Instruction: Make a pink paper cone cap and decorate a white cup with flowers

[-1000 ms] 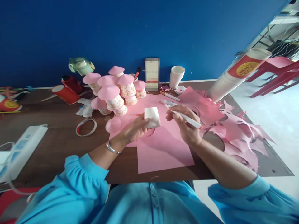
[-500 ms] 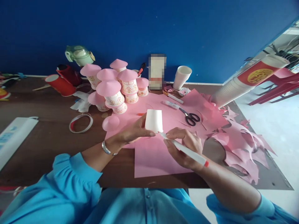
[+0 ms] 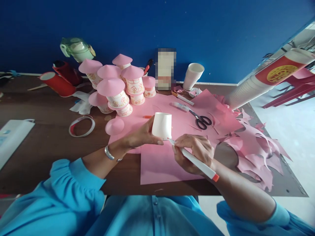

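Observation:
Upside down above the pink paper [image 3: 159, 167], a white paper cup [image 3: 162, 125] is gripped by my left hand [image 3: 144, 134], thumb low on its near side. My right hand [image 3: 193, 152] is closed round a white marker pen [image 3: 198, 164] with a red end. The pen's tip is at the cup's lower edge; whether it touches, I cannot tell. Pink-roofed cup houses [image 3: 120, 95] with orange and red drawings stand behind my left hand. A loose pink paper cone [image 3: 115, 126] lies beside that wrist. An orange pen cap [image 3: 147, 116] lies just behind the held cup.
Black-handled scissors [image 3: 203, 122] and another marker [image 3: 183, 98] lie on the pink paper. Pink scraps [image 3: 256, 150] are heaped at right, near a long stack of cups [image 3: 258, 78]. A tape roll [image 3: 82, 126] and red cup [image 3: 57, 84] are at left. A blue wall stands behind.
The view has shifted slightly. Both hands keep their hold, and the pen tip stays by the cup's lower edge. No new mark on the cup can be made out.

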`<action>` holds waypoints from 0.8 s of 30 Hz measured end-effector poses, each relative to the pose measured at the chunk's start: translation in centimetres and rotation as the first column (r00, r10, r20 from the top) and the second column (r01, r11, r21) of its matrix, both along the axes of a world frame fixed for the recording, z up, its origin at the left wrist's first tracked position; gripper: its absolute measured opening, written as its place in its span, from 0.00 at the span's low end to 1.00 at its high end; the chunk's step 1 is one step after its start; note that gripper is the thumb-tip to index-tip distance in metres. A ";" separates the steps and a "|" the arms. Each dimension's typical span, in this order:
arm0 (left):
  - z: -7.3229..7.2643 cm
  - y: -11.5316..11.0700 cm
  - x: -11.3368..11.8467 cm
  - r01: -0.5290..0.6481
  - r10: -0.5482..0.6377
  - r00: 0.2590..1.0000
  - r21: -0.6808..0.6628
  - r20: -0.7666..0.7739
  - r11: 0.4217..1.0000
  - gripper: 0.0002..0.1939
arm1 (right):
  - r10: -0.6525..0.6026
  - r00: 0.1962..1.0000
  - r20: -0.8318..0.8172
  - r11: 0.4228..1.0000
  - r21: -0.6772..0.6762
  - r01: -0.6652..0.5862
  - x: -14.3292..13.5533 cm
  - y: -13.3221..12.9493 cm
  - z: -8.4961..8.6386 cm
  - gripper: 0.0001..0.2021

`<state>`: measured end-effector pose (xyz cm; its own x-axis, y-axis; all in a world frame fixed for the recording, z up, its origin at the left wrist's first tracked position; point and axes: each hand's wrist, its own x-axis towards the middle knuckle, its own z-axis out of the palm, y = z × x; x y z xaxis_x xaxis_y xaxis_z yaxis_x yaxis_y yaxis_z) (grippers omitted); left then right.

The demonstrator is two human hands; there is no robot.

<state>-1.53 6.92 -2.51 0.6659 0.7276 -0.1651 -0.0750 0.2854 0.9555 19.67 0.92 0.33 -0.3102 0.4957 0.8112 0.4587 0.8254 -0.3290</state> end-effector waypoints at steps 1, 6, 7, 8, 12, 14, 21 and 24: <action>0.0 0.0 0.0 0.007 -0.007 1.000 -0.001 0.004 1.000 0.45 | -0.002 1.000 0.002 1.000 -0.012 0.002 0.0 0.0 0.1 0.09; -0.5 0.2 0.0 0.067 -0.067 0.994 0.006 0.088 0.998 0.40 | -0.031 0.999 -0.041 0.979 -0.204 0.022 0.1 -0.2 0.5 0.07; -0.6 0.3 -0.1 0.074 -0.074 0.992 0.004 0.105 0.997 0.39 | -0.036 0.998 -0.050 0.970 -0.244 0.023 0.1 -0.2 0.6 0.06; -0.7 0.3 -0.1 0.076 -0.076 0.991 0.001 0.114 0.997 0.38 | -0.041 0.997 -0.058 0.965 -0.263 0.024 0.2 -0.2 0.6 0.06; -0.8 0.3 -0.1 0.067 -0.066 0.993 -0.003 0.101 0.998 0.40 | -0.028 0.998 -0.058 0.981 -0.192 0.016 0.2 -0.1 0.6 0.08; -0.7 0.3 -0.1 0.067 -0.067 0.993 -0.006 0.094 0.998 0.40 | -0.004 0.999 -0.042 0.986 -0.169 -0.003 0.1 -0.1 0.5 0.09; -0.5 0.3 0.0 0.092 -0.085 0.987 -0.045 0.135 0.995 0.40 | -0.010 0.999 -0.052 0.987 -0.162 0.001 0.1 0.1 0.2 0.08; -0.5 0.3 0.0 0.092 -0.085 0.988 -0.048 0.131 0.995 0.40 | -0.014 0.999 -0.040 0.988 -0.156 0.008 0.1 0.1 0.2 0.08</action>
<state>-1.51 7.18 -2.99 0.7457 0.6569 -0.1111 -0.1683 0.3471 0.9226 19.81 1.01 0.49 -0.2721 0.6201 0.7359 0.4511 0.7577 -0.4716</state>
